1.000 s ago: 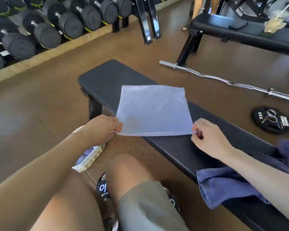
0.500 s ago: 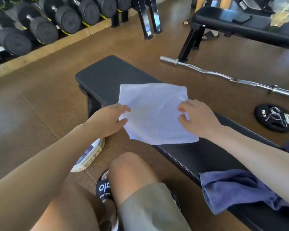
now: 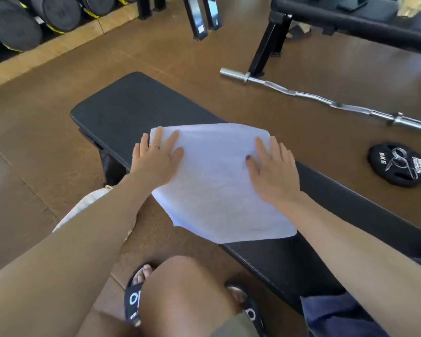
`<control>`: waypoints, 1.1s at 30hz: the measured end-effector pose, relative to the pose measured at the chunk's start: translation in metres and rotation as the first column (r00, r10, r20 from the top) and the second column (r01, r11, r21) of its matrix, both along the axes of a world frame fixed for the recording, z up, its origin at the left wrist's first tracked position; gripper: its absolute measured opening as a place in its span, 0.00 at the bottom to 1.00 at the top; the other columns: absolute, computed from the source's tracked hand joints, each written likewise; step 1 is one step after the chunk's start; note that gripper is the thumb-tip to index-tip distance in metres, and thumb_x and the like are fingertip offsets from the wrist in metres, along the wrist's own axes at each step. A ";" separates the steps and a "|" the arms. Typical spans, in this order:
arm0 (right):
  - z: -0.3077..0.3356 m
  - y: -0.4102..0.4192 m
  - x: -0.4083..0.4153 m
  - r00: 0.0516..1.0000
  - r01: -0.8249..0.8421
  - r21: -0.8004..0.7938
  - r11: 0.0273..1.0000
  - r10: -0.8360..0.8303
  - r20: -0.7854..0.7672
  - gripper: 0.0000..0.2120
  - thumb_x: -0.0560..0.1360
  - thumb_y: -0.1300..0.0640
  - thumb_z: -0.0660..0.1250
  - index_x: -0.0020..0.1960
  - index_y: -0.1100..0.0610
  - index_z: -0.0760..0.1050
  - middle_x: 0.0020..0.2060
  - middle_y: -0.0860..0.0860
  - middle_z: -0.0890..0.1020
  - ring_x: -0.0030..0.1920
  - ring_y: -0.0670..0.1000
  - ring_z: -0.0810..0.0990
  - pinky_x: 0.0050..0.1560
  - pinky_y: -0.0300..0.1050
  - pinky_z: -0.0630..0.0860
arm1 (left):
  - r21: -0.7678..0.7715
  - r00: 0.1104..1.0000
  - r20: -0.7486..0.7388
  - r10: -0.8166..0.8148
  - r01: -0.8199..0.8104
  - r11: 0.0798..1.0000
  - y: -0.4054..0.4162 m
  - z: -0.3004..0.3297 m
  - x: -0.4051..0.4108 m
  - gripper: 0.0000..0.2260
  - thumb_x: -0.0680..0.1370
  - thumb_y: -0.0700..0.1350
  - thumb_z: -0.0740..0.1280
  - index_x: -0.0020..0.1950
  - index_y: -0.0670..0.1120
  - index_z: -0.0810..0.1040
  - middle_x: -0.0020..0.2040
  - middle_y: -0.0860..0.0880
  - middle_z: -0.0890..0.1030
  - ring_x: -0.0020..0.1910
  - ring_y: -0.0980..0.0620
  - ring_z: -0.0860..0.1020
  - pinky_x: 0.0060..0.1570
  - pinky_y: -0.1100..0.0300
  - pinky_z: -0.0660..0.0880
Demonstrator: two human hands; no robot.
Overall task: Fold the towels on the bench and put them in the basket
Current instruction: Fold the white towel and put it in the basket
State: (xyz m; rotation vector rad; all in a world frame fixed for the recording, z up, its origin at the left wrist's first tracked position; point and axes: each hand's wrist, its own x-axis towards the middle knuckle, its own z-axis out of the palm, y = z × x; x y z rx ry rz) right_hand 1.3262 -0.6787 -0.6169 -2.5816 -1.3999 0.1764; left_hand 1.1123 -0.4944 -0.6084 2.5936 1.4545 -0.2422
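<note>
Both palms flat, fingers spread: left hand [image 3: 156, 161], right hand [image 3: 274, 169] press white towel [image 3: 219, 190] onto bench [image 3: 122, 105]; gripping nothing.

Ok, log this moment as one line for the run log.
step: flattening white towel on bench | left hand: open, palm down on towel | right hand: open, palm down on towel | basket: mostly hidden

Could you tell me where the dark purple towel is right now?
In the head view, the crumpled dark purple towel lies at the bottom right on the black padded bench, under the right forearm.
</note>
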 end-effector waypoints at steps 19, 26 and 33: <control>0.071 -0.022 0.000 0.722 0.290 -0.150 0.945 -0.319 -0.615 0.42 0.74 0.56 0.73 0.78 0.57 0.50 0.56 0.52 0.71 0.45 0.52 0.74 0.49 0.50 0.75 | 0.041 0.976 0.040 -0.216 0.215 0.976 -0.085 0.002 0.032 0.29 0.82 0.66 0.41 0.81 0.61 0.39 0.82 0.50 0.38 0.81 0.45 0.38 0.78 0.43 0.39; 0.067 -0.019 0.000 0.495 0.377 -0.210 0.902 -0.388 -0.778 0.49 0.69 0.53 0.76 0.80 0.56 0.50 0.49 0.53 0.75 0.49 0.54 0.80 0.53 0.54 0.82 | 0.050 0.977 0.038 -0.211 0.209 0.977 -0.086 -0.001 0.032 0.29 0.81 0.66 0.40 0.81 0.61 0.38 0.82 0.50 0.38 0.81 0.46 0.38 0.78 0.42 0.39; 0.076 -0.005 0.002 0.117 0.321 -0.170 0.932 -0.217 -0.969 0.29 0.66 0.55 0.79 0.65 0.54 0.76 0.55 0.56 0.85 0.56 0.59 0.85 0.56 0.54 0.81 | 0.069 0.975 0.046 -0.219 0.216 0.974 -0.085 -0.003 0.031 0.29 0.81 0.66 0.40 0.81 0.61 0.38 0.82 0.50 0.38 0.81 0.45 0.39 0.78 0.42 0.40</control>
